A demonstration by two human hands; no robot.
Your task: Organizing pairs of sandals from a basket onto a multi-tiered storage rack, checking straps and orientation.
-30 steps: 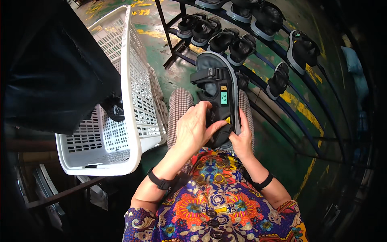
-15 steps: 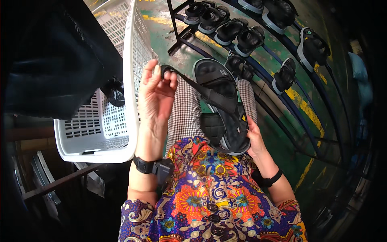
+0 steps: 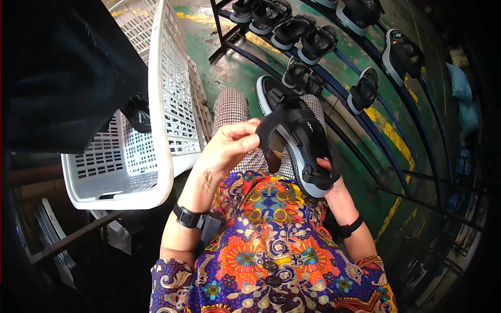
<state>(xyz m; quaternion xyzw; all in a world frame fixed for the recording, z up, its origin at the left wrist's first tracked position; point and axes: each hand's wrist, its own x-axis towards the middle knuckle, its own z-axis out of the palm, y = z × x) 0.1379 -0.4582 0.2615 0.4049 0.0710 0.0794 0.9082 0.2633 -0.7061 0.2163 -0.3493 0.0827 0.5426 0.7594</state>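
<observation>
A black sandal (image 3: pixel 296 147) with a grey sole rests slantwise over my lap, its toe pointing away from me. My left hand (image 3: pixel 227 150) pinches a wide black strap (image 3: pixel 275 121) between thumb and fingers, and the strap arches over the middle of the sandal. Around the heel end my right hand (image 3: pixel 335 189) is closed, supporting the shoe from the right. Part of that hand is hidden behind the heel and the strap.
On the left stands a white perforated plastic basket (image 3: pixel 163 180). Black sheeting (image 3: pixel 68 73) hangs over its far left side. Ahead and to the right, a dark metal rack (image 3: pixel 383 136) carries several black sandals (image 3: pixel 364 89). Yellow lines mark the green floor (image 3: pixel 245 68).
My left hand has swung right and nearer to me, carrying the strap over the sandal. The sandal has tilted in my right hand, so its side and sole edge show more.
</observation>
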